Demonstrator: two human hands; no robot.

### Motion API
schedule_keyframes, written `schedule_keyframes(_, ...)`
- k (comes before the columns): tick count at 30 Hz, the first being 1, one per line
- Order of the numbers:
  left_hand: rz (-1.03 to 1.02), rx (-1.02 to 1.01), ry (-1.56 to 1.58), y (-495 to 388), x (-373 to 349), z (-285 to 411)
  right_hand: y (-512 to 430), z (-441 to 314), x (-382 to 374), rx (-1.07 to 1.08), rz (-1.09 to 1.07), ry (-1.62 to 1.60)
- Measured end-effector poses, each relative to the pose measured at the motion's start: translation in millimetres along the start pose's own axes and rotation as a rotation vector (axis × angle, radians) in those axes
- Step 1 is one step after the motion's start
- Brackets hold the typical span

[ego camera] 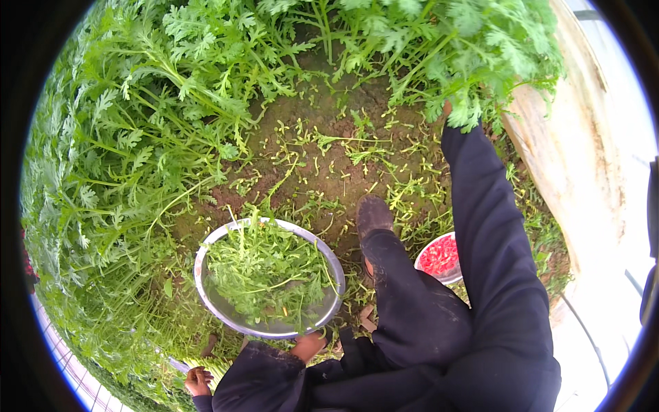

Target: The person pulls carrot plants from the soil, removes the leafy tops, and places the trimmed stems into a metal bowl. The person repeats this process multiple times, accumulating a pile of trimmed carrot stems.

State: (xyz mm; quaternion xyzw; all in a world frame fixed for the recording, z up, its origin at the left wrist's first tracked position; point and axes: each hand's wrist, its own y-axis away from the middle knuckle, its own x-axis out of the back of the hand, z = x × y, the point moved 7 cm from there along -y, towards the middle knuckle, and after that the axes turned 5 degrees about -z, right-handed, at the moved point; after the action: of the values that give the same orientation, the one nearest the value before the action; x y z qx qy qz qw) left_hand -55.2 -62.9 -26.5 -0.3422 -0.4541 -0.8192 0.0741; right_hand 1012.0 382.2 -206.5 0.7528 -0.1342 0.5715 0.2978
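My right arm stretches toward leafy greens (504, 56) that look like crown daisy, at the upper right. Leaves cover most of my right hand (447, 108), so its grip is hidden. My left hand (198, 381) is low at the left, outside my knee, fingers apart and loosely bent with nothing seen in it. Just beside it lie pale green stalks (216, 366). In front of me a wide metal basin (340, 275) holds loose cut greens (267, 273). A small bowl (453, 280) of red ring-shaped bands (438, 255) sits partly behind my right arm.
Tall greens (154, 103) grow densely at the left and top. Trimmed leaves litter the bare soil (329, 175). My dark shoe (375, 213) rests between basin and bowl. Stained plastic sheeting (582, 154) borders the right side. Something red and checked (28, 262) shows at the left rim.
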Motion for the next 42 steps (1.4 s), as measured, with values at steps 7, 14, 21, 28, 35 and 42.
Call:
schedule_keyframes(7,0.007,-0.003,0.068,5,1,1,9,20,22,-0.138,-0.026,-0.176)
schedule_keyframes(14,0.018,0.044,0.042,7,7,-14,96,15,-11,-0.038,-0.058,-1.230)
schedule_keyframes(21,-0.045,0.021,0.037,-23,-16,10,14,-46,-33,0.130,0.005,-0.151)
schedule_keyframes(28,-0.053,0.028,-0.011,-32,-28,30,-13,-77,-41,0.351,-0.030,0.201)
schedule_keyframes(35,-0.052,0.028,-0.015,-10,-13,27,0,-78,-29,0.459,-0.074,0.277)
schedule_keyframes(42,-0.085,0.002,0.035,2,-10,25,94,-50,30,0.039,-0.185,-1.015)
